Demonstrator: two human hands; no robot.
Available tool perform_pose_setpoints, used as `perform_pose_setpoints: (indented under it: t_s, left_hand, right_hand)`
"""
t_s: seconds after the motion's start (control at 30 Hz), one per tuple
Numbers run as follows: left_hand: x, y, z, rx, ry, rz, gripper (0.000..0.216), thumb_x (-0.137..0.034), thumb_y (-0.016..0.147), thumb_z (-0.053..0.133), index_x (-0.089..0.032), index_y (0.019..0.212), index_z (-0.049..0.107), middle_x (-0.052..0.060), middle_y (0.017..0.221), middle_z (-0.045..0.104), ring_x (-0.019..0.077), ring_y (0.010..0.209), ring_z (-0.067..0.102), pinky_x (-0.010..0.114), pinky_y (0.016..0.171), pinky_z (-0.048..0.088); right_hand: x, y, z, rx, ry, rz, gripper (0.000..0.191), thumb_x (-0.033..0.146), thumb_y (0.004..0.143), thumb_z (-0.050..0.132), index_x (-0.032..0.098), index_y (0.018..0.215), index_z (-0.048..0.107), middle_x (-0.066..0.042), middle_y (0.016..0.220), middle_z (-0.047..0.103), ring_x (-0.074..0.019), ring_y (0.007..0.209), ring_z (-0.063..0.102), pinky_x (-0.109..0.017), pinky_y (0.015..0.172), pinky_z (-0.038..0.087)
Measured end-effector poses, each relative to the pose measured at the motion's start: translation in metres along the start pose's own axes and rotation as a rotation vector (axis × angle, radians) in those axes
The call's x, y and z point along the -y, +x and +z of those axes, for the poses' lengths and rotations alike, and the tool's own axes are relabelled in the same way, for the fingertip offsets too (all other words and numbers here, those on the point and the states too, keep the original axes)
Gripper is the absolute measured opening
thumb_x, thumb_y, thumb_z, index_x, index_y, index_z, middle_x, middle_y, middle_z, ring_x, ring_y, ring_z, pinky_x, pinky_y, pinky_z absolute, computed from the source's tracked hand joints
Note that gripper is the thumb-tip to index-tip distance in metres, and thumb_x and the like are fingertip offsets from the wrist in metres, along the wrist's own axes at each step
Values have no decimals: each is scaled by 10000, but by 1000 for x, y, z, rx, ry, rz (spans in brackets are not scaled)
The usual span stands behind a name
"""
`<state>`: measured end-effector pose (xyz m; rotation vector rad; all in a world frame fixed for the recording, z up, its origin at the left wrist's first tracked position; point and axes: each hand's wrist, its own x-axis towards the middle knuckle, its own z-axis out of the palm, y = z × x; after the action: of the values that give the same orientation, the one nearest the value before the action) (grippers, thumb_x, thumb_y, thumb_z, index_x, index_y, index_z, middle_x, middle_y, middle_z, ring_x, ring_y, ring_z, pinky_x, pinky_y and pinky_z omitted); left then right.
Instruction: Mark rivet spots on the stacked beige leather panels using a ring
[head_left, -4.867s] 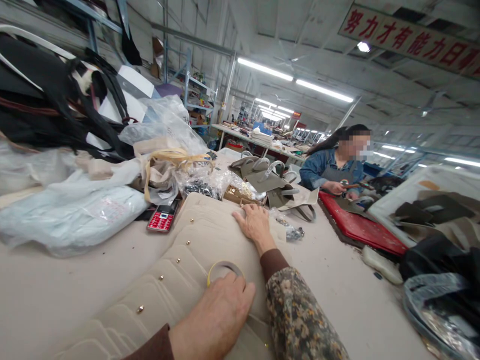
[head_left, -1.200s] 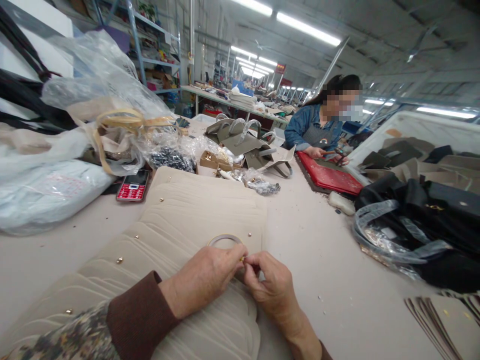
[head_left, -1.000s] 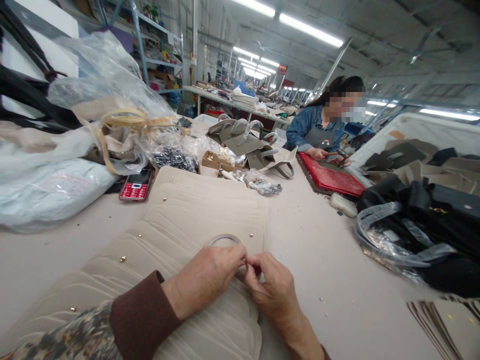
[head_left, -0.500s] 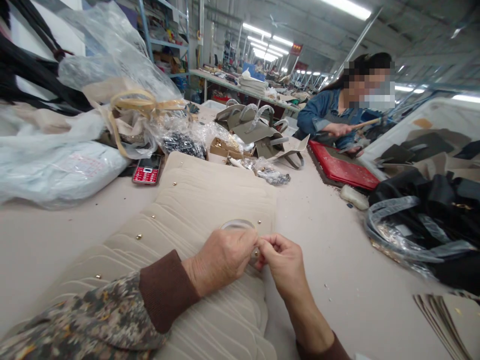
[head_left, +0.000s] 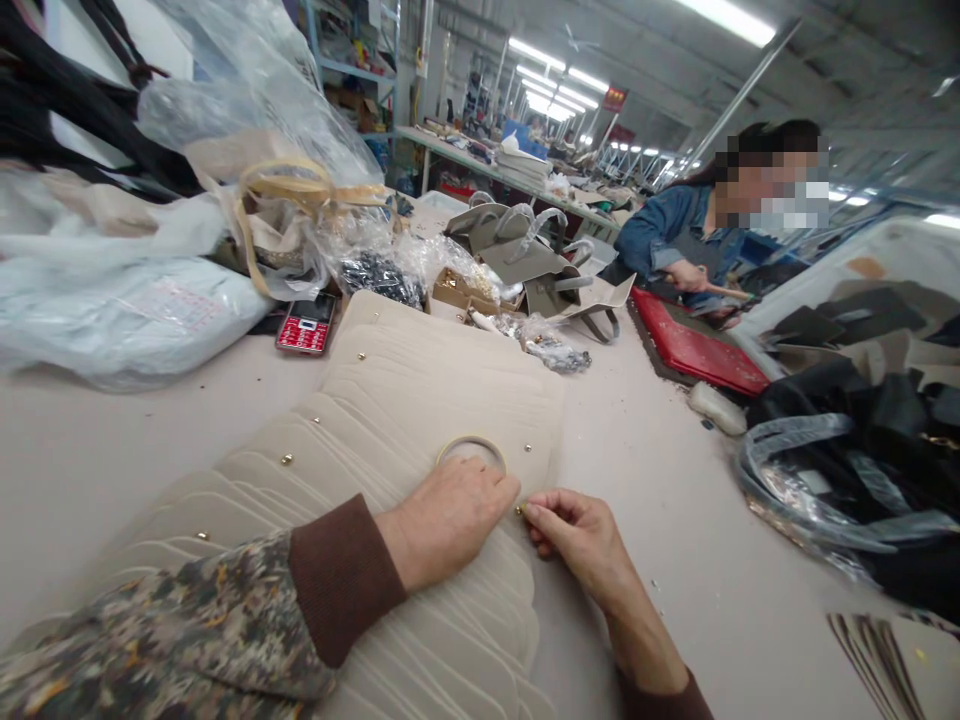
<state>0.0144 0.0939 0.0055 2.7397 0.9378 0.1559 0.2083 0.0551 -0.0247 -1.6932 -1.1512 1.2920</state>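
Observation:
Beige panels (head_left: 442, 370) lie overlapped in a fanned stack before me, with several small gold studs (head_left: 286, 460) showing on them. My left hand (head_left: 454, 515) is closed around a roll of tape (head_left: 471, 438); its upper rim shows above my knuckles, and the rest is hidden. Just to the right, my right hand (head_left: 577, 535) pinches a tiny yellowish piece of tape between thumb and forefinger, close to a stud near the panels' right edge. A narrow gap separates the two hands.
A red phone (head_left: 306, 325) and plastic-wrapped bundles (head_left: 135, 310) lie left. Small cartons (head_left: 457, 290) and bag parts (head_left: 536, 260) stand behind. At right, a co-worker (head_left: 664, 235) holds a wooden-handled tool over a red pad (head_left: 697, 340), near black bags (head_left: 847, 430).
My hands, which were together at the tape, have parted; the right has moved slightly right and down with a small yellowish piece. The co-worker's tool has lowered. The view has shifted slightly.

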Motion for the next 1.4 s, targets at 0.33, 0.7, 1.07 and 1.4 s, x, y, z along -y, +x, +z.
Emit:
perform_pose_setpoints:
  t_s: [0.33,0.7,1.07,1.4]
  left_hand:
    - [-1,1,-2,13,-28,-2,121,-67,869,438,-166,879,506,87,865,625,253,816,591,402,751,483]
    - [4,1,7,-25,-19,-18,156,-61,854,431,-165,912,532,89,834,641,250,791,603,372,710,485]
    - [7,3,12,-60,-32,9,138,-89,881,424,-167,902,536,89,807,640,254,769,607,375,696,481]
    - [13,-4,-7,-75,-210,18,88,-135,928,464,-184,918,536,36,861,641,192,781,586,300,692,454]
  right_hand:
    - [6,-8,15,-132,-566,-393,212,299,835,579,192,740,735,-36,668,729,-172,595,648,-256,570,451]
    - [-3,-16,3,-265,-568,-409,180,361,888,582,197,844,643,0,587,676,-168,510,636,-244,504,459]
    - [-14,-10,23,-324,-803,-654,231,282,936,521,184,840,706,-56,755,732,-168,635,671,-248,615,463]
    - [5,-18,5,119,-776,-414,547,398,997,392,173,524,550,37,498,471,-97,477,425,-234,484,281]
